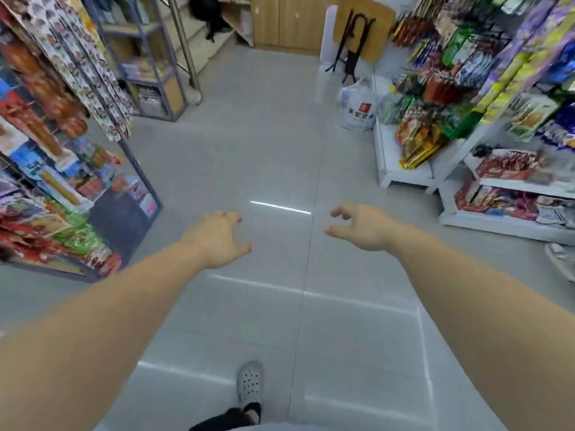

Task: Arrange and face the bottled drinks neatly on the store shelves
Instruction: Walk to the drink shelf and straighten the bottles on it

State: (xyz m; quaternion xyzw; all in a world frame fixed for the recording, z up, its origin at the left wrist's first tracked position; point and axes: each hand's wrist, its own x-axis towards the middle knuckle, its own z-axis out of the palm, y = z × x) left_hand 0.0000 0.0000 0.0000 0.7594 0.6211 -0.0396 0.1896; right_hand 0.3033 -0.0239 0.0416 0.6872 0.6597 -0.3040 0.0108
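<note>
Both my arms stretch forward over a grey tiled aisle floor. My left hand (217,237) hangs in the air with loosely curled fingers and holds nothing. My right hand (357,227) does the same a little to the right, fingers loosely curled, empty. No bottled drinks show in this view. The shelves on both sides carry packaged snacks.
A dark rack of snack packets (56,169) lines the left. White shelves with snack bags (466,126) line the right. A white plastic bag (357,107) sits on the floor by the right shelf. A folded table (361,29) leans at the back. My grey shoe (250,382) is below.
</note>
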